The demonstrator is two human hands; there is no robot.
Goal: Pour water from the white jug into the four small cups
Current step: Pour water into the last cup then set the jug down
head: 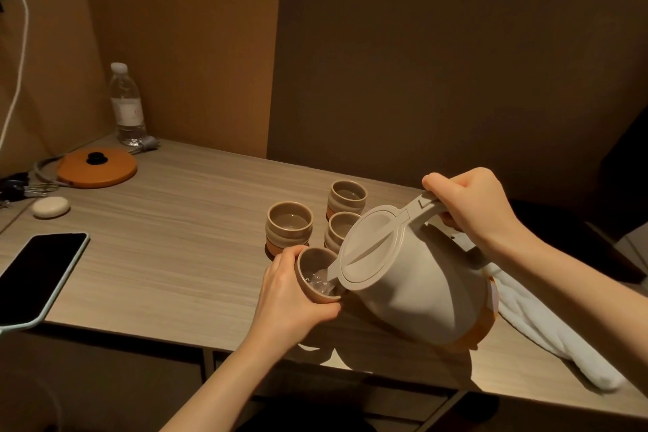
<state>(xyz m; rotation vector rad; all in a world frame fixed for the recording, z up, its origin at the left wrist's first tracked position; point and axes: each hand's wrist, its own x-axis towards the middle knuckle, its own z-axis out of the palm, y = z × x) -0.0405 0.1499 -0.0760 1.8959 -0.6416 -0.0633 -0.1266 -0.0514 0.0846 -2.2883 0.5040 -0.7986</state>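
white jug point(417, 277) hangs tilted over the table point(168, 221), its spout dipped into the cup point(317, 275) at its 9 o'clock, and water shows splashing inside that cup. right hand point(470, 207) is clenched round the jug's handle at the jug's 1 o'clock, thumb lying along the top by the lid tab. left hand point(291, 295) wraps the cup from its 8 o'clock side, fingers under and round the wall, holding it lifted or tipped toward the spout; whether its base touches the table i cannot tell

three more cups stand close together at 12 o'clock of the held one: one cup at 11 point(289, 224), a far cup point(347, 198), and a middle cup point(340, 230) partly hidden behind the jug lid. the far one and the one at 11 seem to carry a pale sheen that may be water, but i cannot be sure; the middle one is too hidden to read

so the step in hand is filling, probably a late cup of the four. next move calls for easing the jug back upright before the cup brims, setting the cup down level beside the others, then checking for any cup left dry

a white towel point(547, 333) lies at the jug's 4 o'clock, handy for drips
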